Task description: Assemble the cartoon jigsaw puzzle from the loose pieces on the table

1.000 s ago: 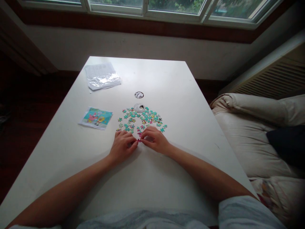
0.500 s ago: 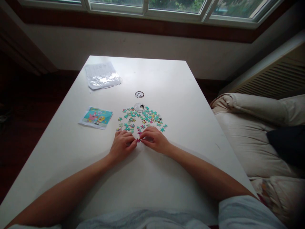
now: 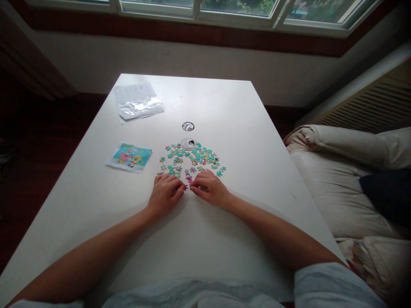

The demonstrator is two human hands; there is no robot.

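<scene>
One small, dark-pink, knobbed jigsaw piece (image 3: 185,187) sits at the fingertips of our left hand (image 3: 165,192), its grip pinching the piece between thumb and finger. Just beside it is our right hand (image 3: 208,187), fingers curled; we cannot tell whether its grip holds anything. Between our hands, slightly farther out, lies a narrow pink strip of puzzle (image 3: 189,177). Beyond spread loose, mostly turquoise jigsaw pieces (image 3: 204,157) on our white, smooth table (image 3: 205,239). Left of them we have a colourful cartoon picture sheet (image 3: 131,157).
</scene>
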